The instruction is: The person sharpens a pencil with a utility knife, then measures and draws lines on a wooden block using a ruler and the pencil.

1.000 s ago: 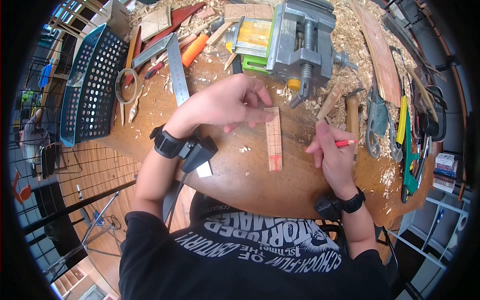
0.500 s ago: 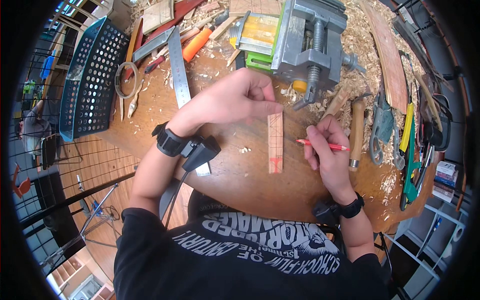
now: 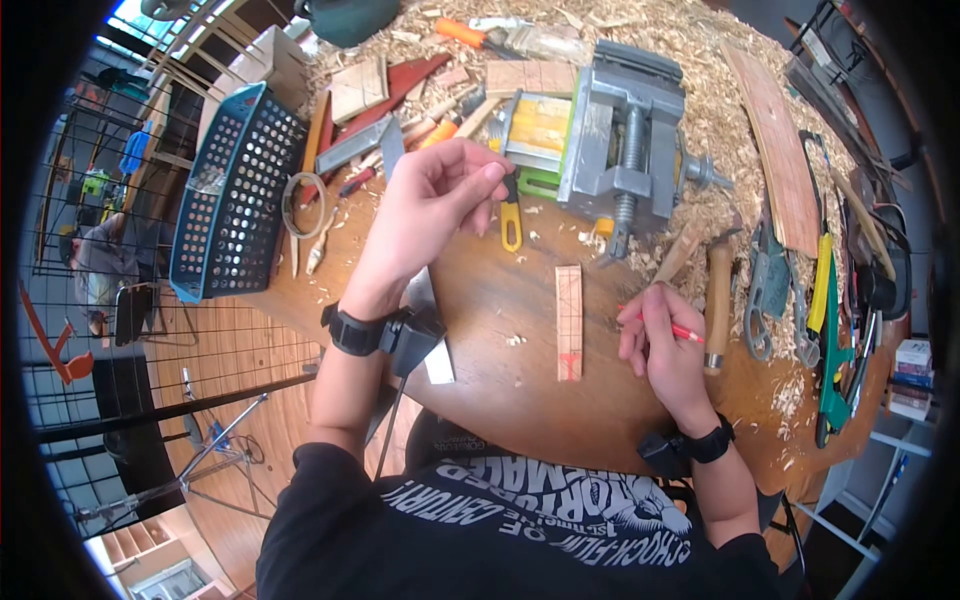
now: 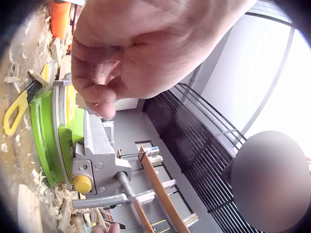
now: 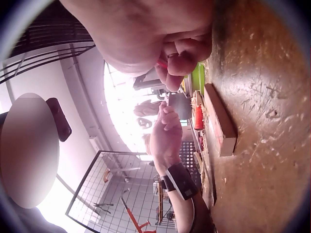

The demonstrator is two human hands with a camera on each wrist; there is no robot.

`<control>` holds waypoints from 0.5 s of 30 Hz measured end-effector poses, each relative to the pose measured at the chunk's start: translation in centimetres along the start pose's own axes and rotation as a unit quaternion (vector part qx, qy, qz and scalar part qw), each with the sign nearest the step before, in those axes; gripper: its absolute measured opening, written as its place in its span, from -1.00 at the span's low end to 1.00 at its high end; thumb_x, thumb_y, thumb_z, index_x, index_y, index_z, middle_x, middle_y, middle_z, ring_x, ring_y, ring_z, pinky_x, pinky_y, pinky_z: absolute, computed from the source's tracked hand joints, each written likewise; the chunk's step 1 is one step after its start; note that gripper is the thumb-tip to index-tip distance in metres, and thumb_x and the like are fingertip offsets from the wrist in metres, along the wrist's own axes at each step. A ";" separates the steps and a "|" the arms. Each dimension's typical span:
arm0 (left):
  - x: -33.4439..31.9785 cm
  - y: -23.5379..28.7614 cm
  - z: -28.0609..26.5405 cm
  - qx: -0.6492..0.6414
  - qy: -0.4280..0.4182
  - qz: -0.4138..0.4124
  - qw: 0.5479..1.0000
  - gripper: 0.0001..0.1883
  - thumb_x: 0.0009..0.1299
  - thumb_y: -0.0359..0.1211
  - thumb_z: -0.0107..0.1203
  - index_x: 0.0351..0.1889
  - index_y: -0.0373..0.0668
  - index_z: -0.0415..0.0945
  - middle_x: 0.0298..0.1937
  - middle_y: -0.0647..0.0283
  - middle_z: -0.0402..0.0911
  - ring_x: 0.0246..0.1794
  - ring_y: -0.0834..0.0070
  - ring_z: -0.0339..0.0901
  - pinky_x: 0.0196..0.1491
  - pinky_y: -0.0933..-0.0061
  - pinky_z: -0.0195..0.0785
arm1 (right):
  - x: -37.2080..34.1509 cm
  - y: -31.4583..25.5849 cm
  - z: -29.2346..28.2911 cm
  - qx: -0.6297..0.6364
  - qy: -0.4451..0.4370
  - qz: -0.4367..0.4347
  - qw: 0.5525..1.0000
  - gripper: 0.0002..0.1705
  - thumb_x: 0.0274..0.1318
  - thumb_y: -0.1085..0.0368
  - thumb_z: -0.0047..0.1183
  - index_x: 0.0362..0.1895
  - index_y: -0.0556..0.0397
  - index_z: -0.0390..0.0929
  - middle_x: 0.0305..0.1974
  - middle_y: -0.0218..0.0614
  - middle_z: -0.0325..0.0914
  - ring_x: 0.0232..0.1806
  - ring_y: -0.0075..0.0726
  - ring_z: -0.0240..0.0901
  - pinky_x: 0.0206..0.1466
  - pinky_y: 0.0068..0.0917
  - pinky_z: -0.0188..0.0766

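My left hand (image 3: 435, 205) is raised over the table left of the vise, fingers bent and thumb near the index fingertip. Whether it pinches something small I cannot tell. Just past its fingertips lies a yellow-handled cutter (image 3: 511, 228), partly hidden by the hand. My right hand (image 3: 665, 345) holds a red pencil (image 3: 685, 332) between thumb and fingers above the table. Left of that hand lies a narrow wooden strip (image 3: 569, 325) with drawn pencil lines and red marks at its near end. In the right wrist view, the strip (image 5: 221, 121) lies flat beyond my right hand (image 5: 160, 39).
A metal vise (image 3: 630, 140) stands at the back among wood shavings. A teal basket (image 3: 235, 190) is at the left, a steel square (image 3: 432, 340) partly under my left arm. A wooden-handled tool (image 3: 718, 300), shears (image 3: 765, 280) and a saw (image 3: 835, 380) lie right.
My left hand has left the far end of the strip, moving up and to the left. The right hand keeps the pencil beside the strip. The head view has shifted, showing more of the table's back.
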State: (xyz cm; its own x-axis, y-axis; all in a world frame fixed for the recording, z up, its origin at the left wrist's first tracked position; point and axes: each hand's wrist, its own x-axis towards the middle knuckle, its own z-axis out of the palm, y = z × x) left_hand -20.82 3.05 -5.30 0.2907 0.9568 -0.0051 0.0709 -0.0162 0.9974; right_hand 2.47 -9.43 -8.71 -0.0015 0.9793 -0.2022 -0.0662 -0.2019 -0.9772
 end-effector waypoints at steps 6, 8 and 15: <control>-2.0 1.2 -2.2 0.035 0.090 -0.036 0.995 -0.78 0.49 -0.28 0.02 -0.30 -0.24 0.52 -0.68 0.51 0.41 -0.87 0.84 -0.01 -0.77 0.70 -0.25 | -0.2 -0.2 0.1 0.008 -0.007 0.003 1.000 -0.61 0.43 0.13 -0.20 -0.41 0.11 0.45 -0.70 -0.41 0.38 -0.77 -0.74 0.11 -0.69 -0.72 0.00; -2.4 0.8 -3.2 0.020 0.137 -0.048 0.989 -0.73 0.50 -0.22 0.02 -0.37 -0.20 0.52 -0.73 0.58 0.27 -0.86 0.86 -0.06 -0.76 0.68 -0.32 | -0.2 -0.1 -0.1 0.009 -0.002 0.001 1.000 -0.61 0.42 0.13 -0.20 -0.42 0.11 0.45 -0.70 -0.41 0.38 -0.77 -0.74 0.11 -0.69 -0.72 0.01; -4.1 -1.8 -6.4 0.267 0.123 -0.074 0.953 -0.65 0.32 -0.11 0.23 -0.42 -0.23 0.51 -0.63 0.49 0.40 -0.65 0.79 0.22 -0.57 0.64 0.05 | 0.0 0.2 -0.2 0.002 -0.011 0.001 1.000 -0.62 0.43 0.13 -0.22 -0.38 0.12 0.44 -0.69 -0.42 0.39 -0.77 -0.73 0.12 -0.68 -0.72 0.03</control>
State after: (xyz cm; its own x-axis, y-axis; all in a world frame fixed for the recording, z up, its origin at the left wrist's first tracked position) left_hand -28.23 0.97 -6.66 0.0117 0.9981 -0.0598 0.5888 0.0415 0.8072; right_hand 2.65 -9.44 -8.88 -0.0244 0.9790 -0.2022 -0.0704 -0.2035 -0.9765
